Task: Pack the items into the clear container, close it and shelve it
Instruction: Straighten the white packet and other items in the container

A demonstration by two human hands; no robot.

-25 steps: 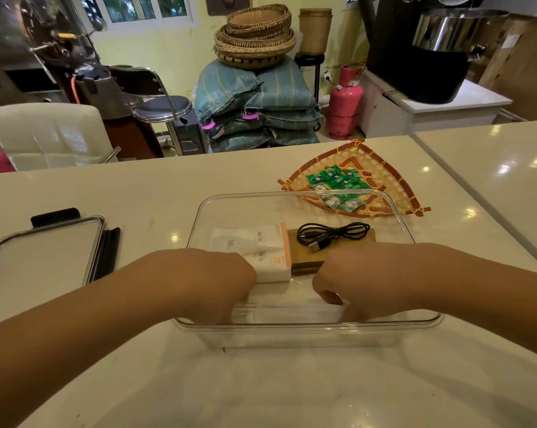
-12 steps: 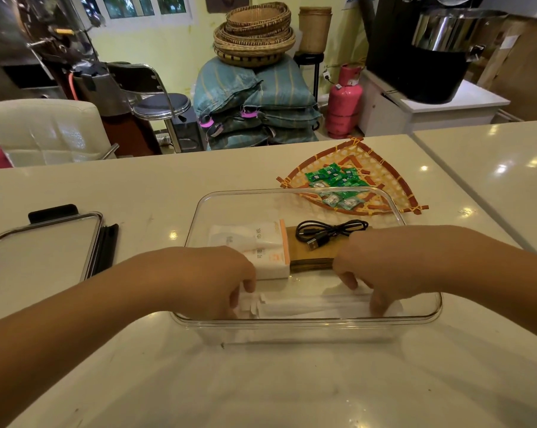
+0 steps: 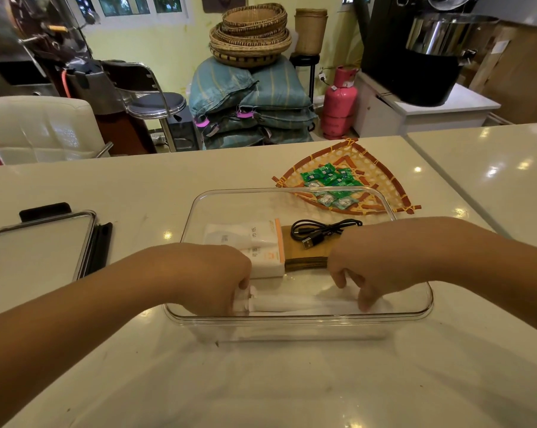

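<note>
Hands working inside clear rectangular plastic container point(image 3: 415, 312) on pale counter point(image 3: 261, 381): left hand point(image 3: 211, 273) gripping, right hand point(image 3: 372, 267) pinching long white wrapped packet point(image 3: 295, 302); white tissue pack point(image 3: 255, 245) lying behind (Chinese print, "巾纸" legible).

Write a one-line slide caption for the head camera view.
Both hands, left and right, settle a white item into the clear container, lid waiting aside.
</note>
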